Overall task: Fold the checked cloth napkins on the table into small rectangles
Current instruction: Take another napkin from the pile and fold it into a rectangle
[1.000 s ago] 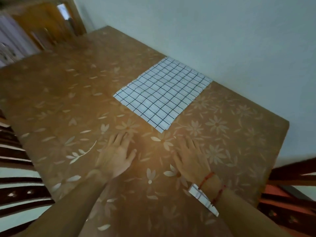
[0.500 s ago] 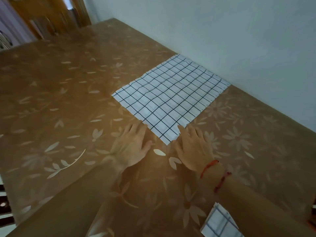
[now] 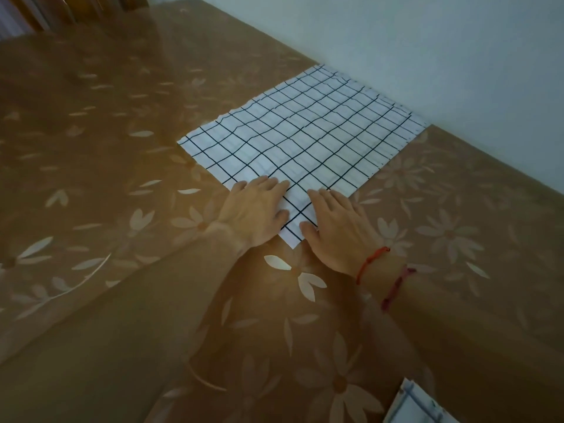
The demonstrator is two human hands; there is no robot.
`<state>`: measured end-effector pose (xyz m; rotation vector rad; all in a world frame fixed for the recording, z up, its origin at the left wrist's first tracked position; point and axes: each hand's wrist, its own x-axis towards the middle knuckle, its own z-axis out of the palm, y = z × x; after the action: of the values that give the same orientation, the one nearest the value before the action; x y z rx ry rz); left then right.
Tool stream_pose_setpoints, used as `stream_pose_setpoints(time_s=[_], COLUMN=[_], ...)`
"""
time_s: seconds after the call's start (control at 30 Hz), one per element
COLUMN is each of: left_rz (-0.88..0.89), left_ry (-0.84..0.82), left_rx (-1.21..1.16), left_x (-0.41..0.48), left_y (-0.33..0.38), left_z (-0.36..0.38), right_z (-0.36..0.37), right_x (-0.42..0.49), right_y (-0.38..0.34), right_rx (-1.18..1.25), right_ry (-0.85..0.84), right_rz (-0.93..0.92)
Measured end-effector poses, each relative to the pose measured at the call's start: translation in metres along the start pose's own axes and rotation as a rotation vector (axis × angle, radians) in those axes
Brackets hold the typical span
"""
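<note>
Head | left hand [image 3: 253, 213], right hand [image 3: 338, 230]: fingers [image 3: 268, 186] flat, pressing checked napkin [image 3: 305, 138] near corner | on table [image 3: 122, 178]

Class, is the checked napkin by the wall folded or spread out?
Spread out: the checked napkin shows one flat square, no fold.

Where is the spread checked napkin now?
Head view: checked napkin flat on the table, right of centre, by the wall; left hand and right hand rest on its near corner.
</note>
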<state>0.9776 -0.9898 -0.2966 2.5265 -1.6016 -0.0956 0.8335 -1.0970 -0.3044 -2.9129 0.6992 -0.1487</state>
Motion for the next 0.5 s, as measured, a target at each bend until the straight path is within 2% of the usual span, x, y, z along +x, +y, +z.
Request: stream_pose_setpoints(time_s=[0.3,0.5], left_rz=[-0.023,-0.097], left_ry=[0.157,0.228], left_rx=[0.091,-0.025], left_x=[-0.006,-0.043], left_y=[0.004,0.011], left_z=[0.006,-0.022], right_z=[0.007,-0.002], right_x=[-0.013,-0.026], right_y=[-0.005,-0.018], right_rx=[0.002,-0.007], right_ry=[0.045,0.078], right_rz=[-0.027,-0.049])
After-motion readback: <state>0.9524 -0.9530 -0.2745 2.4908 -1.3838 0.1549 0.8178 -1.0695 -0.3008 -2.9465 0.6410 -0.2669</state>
